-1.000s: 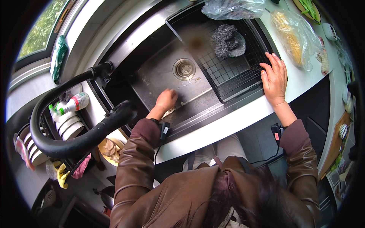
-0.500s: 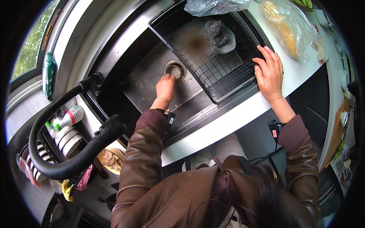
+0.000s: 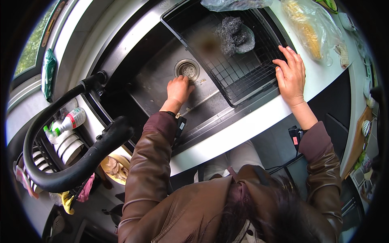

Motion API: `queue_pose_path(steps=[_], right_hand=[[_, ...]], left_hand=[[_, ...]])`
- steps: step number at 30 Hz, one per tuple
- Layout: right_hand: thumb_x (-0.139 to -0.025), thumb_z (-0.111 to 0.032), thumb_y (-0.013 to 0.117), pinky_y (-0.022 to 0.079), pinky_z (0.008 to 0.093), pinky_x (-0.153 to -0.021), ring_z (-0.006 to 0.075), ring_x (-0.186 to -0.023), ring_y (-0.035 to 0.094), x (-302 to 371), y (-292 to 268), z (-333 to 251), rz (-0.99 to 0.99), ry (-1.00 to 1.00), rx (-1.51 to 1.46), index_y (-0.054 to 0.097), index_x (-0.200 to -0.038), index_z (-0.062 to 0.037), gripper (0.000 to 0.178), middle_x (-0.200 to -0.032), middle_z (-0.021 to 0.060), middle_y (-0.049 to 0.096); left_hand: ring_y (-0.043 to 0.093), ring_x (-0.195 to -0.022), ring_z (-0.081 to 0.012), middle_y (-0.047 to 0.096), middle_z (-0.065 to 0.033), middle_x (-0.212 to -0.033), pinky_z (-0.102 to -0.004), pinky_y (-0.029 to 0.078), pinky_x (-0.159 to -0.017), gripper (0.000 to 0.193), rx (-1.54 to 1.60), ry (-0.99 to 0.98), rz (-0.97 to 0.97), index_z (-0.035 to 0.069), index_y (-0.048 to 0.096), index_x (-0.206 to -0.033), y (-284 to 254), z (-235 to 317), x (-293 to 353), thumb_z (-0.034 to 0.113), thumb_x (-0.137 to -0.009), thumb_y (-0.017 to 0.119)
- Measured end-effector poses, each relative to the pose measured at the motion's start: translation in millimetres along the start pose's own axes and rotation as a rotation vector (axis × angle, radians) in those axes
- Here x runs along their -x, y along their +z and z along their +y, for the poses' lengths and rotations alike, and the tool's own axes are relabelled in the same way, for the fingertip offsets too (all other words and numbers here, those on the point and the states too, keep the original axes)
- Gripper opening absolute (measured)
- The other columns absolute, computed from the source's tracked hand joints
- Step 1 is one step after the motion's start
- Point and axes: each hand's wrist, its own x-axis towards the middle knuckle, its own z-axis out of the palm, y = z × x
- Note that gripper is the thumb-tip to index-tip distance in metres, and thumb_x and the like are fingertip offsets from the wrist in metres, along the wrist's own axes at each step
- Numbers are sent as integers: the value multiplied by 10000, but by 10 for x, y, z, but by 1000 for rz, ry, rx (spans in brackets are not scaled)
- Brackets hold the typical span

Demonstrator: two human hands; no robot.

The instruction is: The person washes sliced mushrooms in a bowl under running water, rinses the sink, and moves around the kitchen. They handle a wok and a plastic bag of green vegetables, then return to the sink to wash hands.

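Note:
My left hand is down in the dark sink, its fingers curled together just on the near side of the round metal drain strainer. Whatever the fingertips may hold is hidden. Small bits of food waste lie on the sink floor around the drain. On the right, my right hand has its fingers apart and holds nothing, over the sink's right edge beside the black wire basket. Inside that basket are steel wool scourers and a clear, pale green-rimmed dish.
A black curved faucet arches over the left counter. Near it are a spray bottle, white dishes in a rack and a bowl of pale food. A clear bag of corn lies on the right counter.
My left hand has drawn back slightly from the drain, uncovering more of the strainer. My right hand has lifted or shifted slightly right, fingers still apart. The view has shifted a little.

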Motion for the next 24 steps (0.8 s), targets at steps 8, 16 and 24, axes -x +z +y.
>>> queue_pose_path(steps=[8, 16, 24], right_hand=[[-897, -140, 573, 262, 464, -1187, 248, -1400, 409, 4, 8, 8, 4, 0, -9, 701, -972, -86, 158, -1411, 47, 558], [-892, -131, 577, 263, 463, -1187, 247, -1398, 412, 6, 13, 18, 15, -7, -17, 700, -969, -87, 151, -1410, 44, 558], [-897, -138, 580, 267, 458, -1184, 244, -1395, 415, 1, 3, 8, 3, 10, -7, 700, -971, -91, 149, -1416, 38, 555]], left_hand=[[626, -929, -299, 632, -81, -919, -425, 522, -795, 146, -77, 150, 152, 103, 643, -954, 147, -163, -76, 136, -812, 657], [625, -861, -300, 637, -73, -885, -415, 522, -748, 83, 30, 186, 243, 95, 655, -917, 73, -141, -134, 90, -848, 610], [530, -628, -124, 594, -7, -822, -249, 436, -570, 128, 1823, -387, -108, 51, 619, -1017, -153, -671, 810, 157, -1010, 547]])
